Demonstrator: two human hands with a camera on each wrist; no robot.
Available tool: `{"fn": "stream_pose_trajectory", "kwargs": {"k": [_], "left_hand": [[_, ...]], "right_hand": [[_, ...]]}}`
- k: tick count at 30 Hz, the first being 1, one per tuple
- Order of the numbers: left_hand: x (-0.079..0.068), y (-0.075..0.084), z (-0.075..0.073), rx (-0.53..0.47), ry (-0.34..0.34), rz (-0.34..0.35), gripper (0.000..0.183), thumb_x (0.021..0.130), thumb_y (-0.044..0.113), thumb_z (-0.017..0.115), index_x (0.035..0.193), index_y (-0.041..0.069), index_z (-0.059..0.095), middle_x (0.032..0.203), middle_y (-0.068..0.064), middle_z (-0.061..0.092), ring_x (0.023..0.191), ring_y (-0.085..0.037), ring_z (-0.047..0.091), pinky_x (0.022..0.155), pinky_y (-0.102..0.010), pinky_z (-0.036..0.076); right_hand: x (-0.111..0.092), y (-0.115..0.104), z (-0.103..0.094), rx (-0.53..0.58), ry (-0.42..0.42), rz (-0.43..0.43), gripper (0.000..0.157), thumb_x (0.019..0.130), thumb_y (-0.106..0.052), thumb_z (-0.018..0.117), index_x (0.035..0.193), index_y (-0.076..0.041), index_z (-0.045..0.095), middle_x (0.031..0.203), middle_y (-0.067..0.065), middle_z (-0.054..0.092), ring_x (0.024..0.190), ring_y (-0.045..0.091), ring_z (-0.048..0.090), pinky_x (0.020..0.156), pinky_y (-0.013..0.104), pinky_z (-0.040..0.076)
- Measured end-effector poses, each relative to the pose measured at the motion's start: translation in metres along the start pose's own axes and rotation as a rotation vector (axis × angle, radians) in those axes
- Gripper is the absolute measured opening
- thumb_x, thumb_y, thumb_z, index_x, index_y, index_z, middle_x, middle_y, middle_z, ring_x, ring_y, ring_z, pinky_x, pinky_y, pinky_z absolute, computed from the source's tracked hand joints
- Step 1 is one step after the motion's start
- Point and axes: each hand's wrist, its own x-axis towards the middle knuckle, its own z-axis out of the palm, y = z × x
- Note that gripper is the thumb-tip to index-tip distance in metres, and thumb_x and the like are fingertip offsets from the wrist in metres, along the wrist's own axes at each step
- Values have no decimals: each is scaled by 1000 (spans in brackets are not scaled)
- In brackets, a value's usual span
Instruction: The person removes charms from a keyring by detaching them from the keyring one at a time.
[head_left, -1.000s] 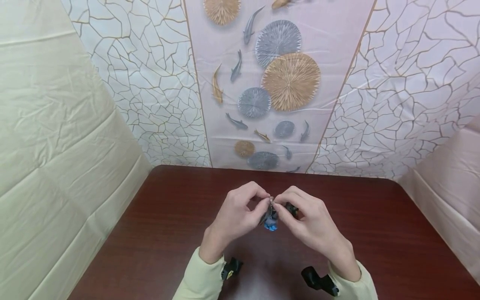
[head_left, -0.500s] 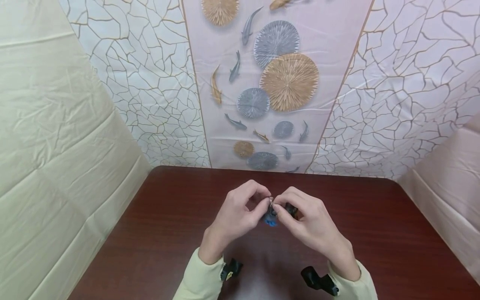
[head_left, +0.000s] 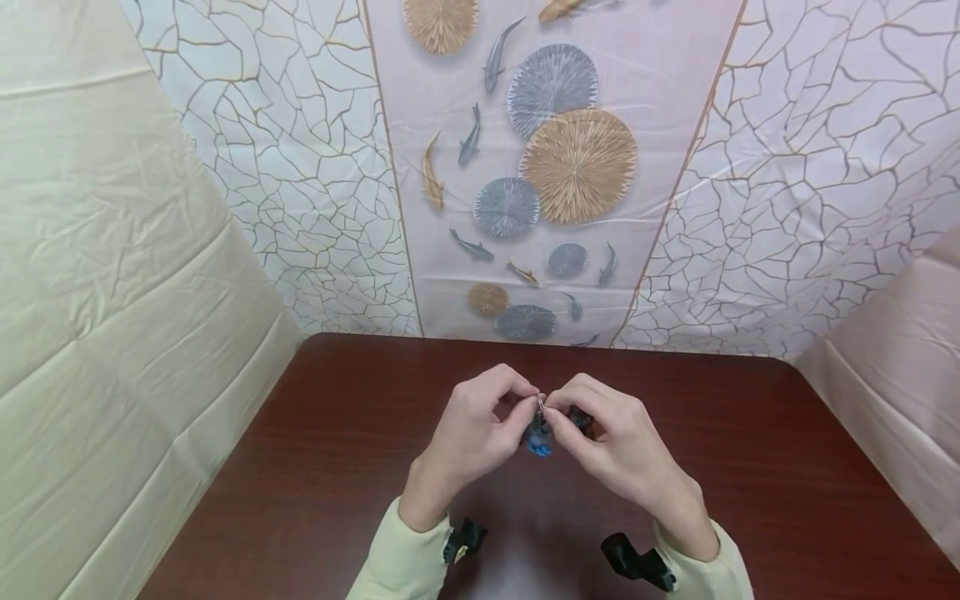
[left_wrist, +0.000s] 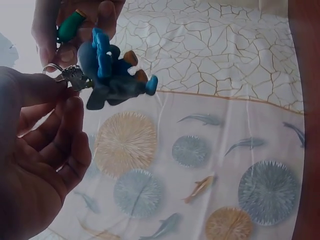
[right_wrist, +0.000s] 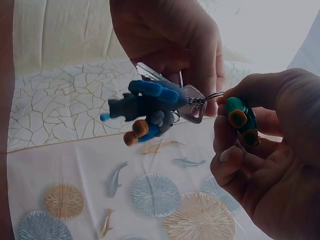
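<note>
Both hands meet above the table, fingertips close together on a bunch of keys. My left hand (head_left: 476,425) pinches the metal key ring (left_wrist: 51,67) between thumb and forefinger. From the other side, my right hand (head_left: 618,433) pinches the ring's end. A blue-and-grey figurine (right_wrist: 150,107) with orange feet dangles from a short chain off the ring. Behind it a silver key (right_wrist: 146,71) sticks out, its head near the left fingers. A small green figurine (right_wrist: 239,115) with orange ends sits against the right hand's fingers; in the head view those fingers partly cover it.
The dark red-brown table (head_left: 315,467) spreads under the hands. Behind it hangs a patterned cloth (head_left: 525,250) with fish and round leaves, and pale cloth (head_left: 112,292) closes the left side. Black wrist cameras (head_left: 637,562) sit at both cuffs.
Both hands keep their pinch, shifting only slightly. The hanging blue figurine has swung a little between the hands.
</note>
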Motion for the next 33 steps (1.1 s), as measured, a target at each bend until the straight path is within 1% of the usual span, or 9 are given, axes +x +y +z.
{"fn": "stream_pose_trajectory", "kwargs": {"k": [5, 8, 11, 16, 20, 24, 28, 31, 33], "left_hand": [[-1, 1, 0, -25, -5, -73, 8, 83, 5, 63, 83, 13, 60, 77, 7, 60, 66, 2, 51, 57, -8, 45], [0, 0, 1, -19, -14, -56, 8, 84, 6, 63, 87, 12, 60, 82, 6, 58, 69, 1, 51, 60, -8, 45], [2, 0, 1, -5, -16, -2, 10, 84, 5, 63, 91, 10, 58, 87, 4, 56, 74, -1, 52, 65, -8, 45], [3, 1, 1, 21, -2, 54, 10, 83, 3, 64, 89, 10, 59, 88, 3, 55, 76, -2, 51, 66, -9, 45], [3, 1, 1, 33, -1, 32, 9, 83, 3, 63, 86, 10, 59, 84, 4, 56, 72, -1, 50, 63, -9, 44], [2, 1, 0, 16, -13, -29, 6, 85, 5, 62, 85, 10, 59, 82, 4, 56, 69, 0, 49, 59, -8, 44], [0, 1, 0, -7, -15, -78, 4, 86, 7, 61, 84, 10, 60, 80, 5, 58, 66, 0, 50, 57, -8, 44], [1, 2, -1, 7, -15, -60, 5, 85, 7, 62, 87, 11, 60, 83, 5, 58, 70, -1, 50, 60, -9, 44], [2, 2, -1, 26, -11, -11, 8, 84, 5, 63, 90, 11, 60, 86, 5, 57, 74, -2, 51, 65, -9, 45]], "right_hand": [[1, 0, 2, 9, -4, -2, 16, 80, 0, 66, 86, -15, 63, 81, -12, 55, 65, -3, 46, 51, 11, 37], [0, 1, 2, 4, -2, 3, 16, 80, 0, 66, 86, -15, 63, 81, -12, 55, 64, -3, 46, 50, 11, 37], [0, 2, 2, 0, 1, 8, 17, 79, 0, 66, 86, -15, 63, 81, -10, 55, 64, -2, 46, 50, 12, 37], [0, 4, 2, 5, 13, -1, 12, 81, -3, 66, 85, -14, 63, 79, -9, 55, 64, -1, 47, 50, 11, 37], [0, 4, 3, 8, 11, -7, 10, 82, -4, 65, 84, -14, 63, 78, -9, 55, 63, -1, 46, 51, 10, 36], [0, 3, 4, 14, -7, 12, 16, 79, 0, 66, 85, -14, 63, 79, -9, 55, 63, -1, 46, 52, 9, 36], [0, 3, 5, 11, -10, 17, 12, 81, -4, 65, 85, -14, 63, 79, -10, 54, 63, -2, 46, 52, 9, 36], [-1, 4, 5, 8, 0, 16, 10, 81, -5, 65, 86, -14, 63, 79, -10, 55, 63, -1, 47, 51, 10, 36], [-1, 5, 4, 10, 4, 19, 12, 81, -4, 66, 86, -14, 63, 79, -9, 56, 63, -1, 48, 51, 10, 37]]}}
